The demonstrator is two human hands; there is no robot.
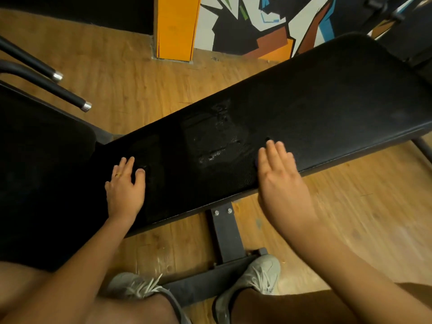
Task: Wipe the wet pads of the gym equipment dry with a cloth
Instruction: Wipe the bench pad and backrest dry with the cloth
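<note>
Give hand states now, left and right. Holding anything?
Left hand: open, fingers resting on the black bench pad, holding nothing visible.
Right hand: open, fingers straight, flat at the pad's near edge, holding nothing.

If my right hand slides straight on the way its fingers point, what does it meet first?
The right hand meets only bench pad; the wet patch probably lies just to its left.
</note>
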